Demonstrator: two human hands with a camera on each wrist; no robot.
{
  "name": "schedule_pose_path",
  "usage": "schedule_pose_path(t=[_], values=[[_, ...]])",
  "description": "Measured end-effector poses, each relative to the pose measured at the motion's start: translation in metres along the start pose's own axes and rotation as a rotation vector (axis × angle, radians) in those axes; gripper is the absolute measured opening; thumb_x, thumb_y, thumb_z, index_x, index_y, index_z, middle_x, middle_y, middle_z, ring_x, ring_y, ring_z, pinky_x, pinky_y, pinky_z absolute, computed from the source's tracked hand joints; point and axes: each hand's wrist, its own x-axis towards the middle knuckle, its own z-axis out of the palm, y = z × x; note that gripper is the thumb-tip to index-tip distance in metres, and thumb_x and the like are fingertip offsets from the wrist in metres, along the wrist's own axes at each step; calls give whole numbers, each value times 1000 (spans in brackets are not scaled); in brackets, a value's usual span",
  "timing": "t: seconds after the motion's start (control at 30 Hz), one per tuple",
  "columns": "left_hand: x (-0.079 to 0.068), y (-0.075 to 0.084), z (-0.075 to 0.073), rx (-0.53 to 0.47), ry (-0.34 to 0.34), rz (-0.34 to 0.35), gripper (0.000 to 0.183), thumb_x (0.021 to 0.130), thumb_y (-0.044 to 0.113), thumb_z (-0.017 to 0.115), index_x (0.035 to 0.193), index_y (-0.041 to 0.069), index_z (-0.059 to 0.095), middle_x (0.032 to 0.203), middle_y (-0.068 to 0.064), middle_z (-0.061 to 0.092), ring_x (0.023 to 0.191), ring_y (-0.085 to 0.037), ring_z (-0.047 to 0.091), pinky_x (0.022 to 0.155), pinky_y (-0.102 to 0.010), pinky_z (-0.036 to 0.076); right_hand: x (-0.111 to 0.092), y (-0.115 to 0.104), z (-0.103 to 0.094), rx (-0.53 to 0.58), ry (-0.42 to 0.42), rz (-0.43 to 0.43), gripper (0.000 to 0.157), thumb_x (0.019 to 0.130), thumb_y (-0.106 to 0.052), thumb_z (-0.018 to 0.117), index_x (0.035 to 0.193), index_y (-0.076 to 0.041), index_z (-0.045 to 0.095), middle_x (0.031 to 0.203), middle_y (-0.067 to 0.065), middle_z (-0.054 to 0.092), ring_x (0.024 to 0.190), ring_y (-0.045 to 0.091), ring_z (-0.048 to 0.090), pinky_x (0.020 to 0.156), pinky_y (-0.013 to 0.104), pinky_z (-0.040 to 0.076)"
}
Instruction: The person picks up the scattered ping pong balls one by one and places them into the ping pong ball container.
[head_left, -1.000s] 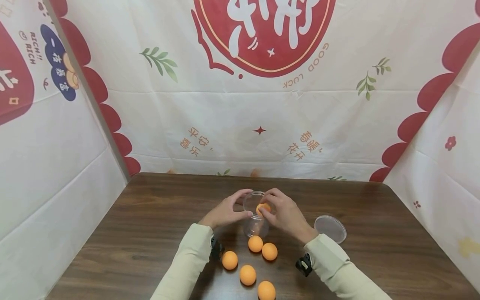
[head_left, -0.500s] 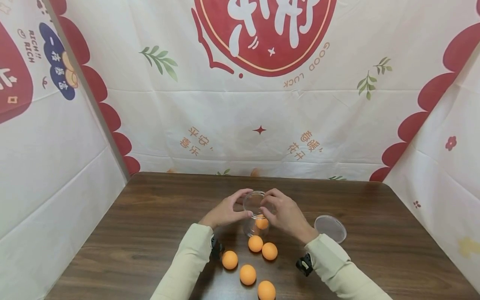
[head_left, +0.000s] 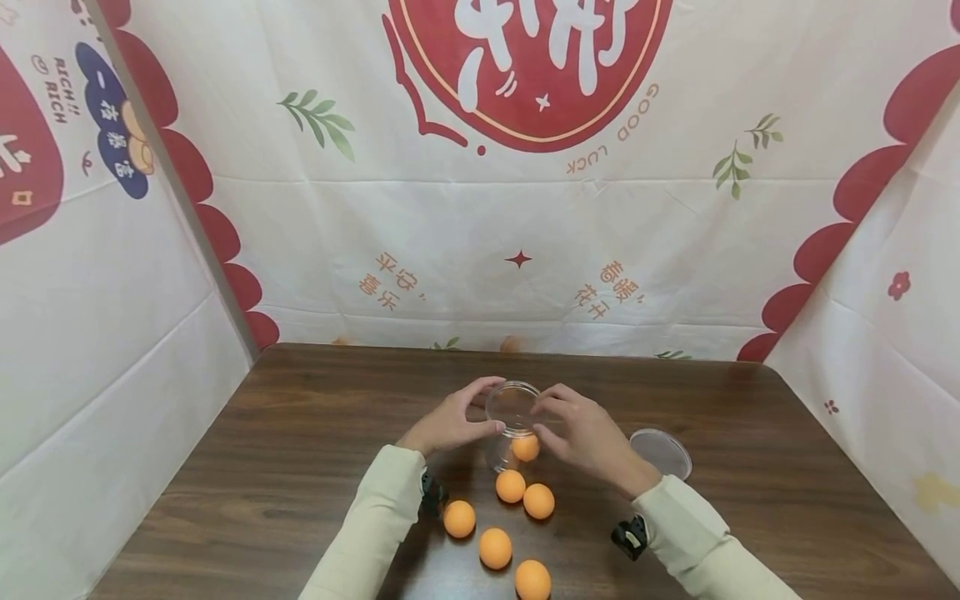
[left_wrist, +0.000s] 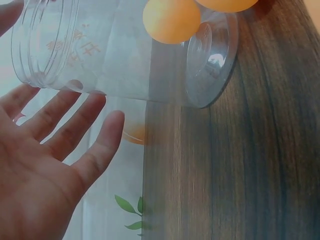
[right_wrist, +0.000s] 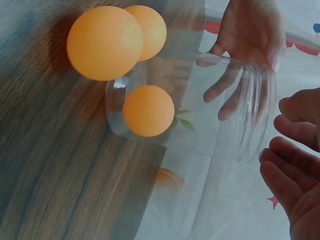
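A clear plastic jar (head_left: 501, 454) stands upright on the table with its mouth uncovered. One orange ball (right_wrist: 148, 111), like a ping-pong ball, lies inside at the bottom. My left hand (head_left: 453, 422) holds the jar near the rim, thumb on the near side and fingers behind; the left wrist view has its fingers (left_wrist: 75, 120) spread along the clear wall. Just right of the mouth is my right hand (head_left: 588, 437), holding nothing, its fingers loosely bent and thumb apart. Several more orange balls (head_left: 496, 549) lie loose on the table in front of the jar.
A round clear lid (head_left: 662, 455) lies on the wooden table (head_left: 315, 467) to the right, partly behind the right forearm. Printed white cloth (head_left: 480, 225) hangs behind the table and along both sides. Each wrist carries a small black camera (head_left: 630, 537).
The right hand has let go of an orange ball, which has dropped to the jar's bottom. That hand has then drawn slightly right, away from the rim. The left hand stays in place.
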Motion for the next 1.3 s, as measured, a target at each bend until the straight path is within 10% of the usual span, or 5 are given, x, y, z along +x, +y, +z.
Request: schedule_pose_path(t=[0.6,1.3], values=[[-1,2,0,67,13,9,63,90,31,66,144,19,37,140,-9,48,125,-25,49,101,-49,43,-30,7,0,50,63,-78,23,75,-11,79,94,-14,67,95,-4,62,81,8,62,68,26,54],[-2,-1,1,51,27,17,62,89,30,66,143,20,38,138,-7,50,124,-24,49,99,-45,45,-57,4,26,107,-59,-30,24,76,-14,79,97,-13,67,98,-8,62,88,11,65,74,31,55]])
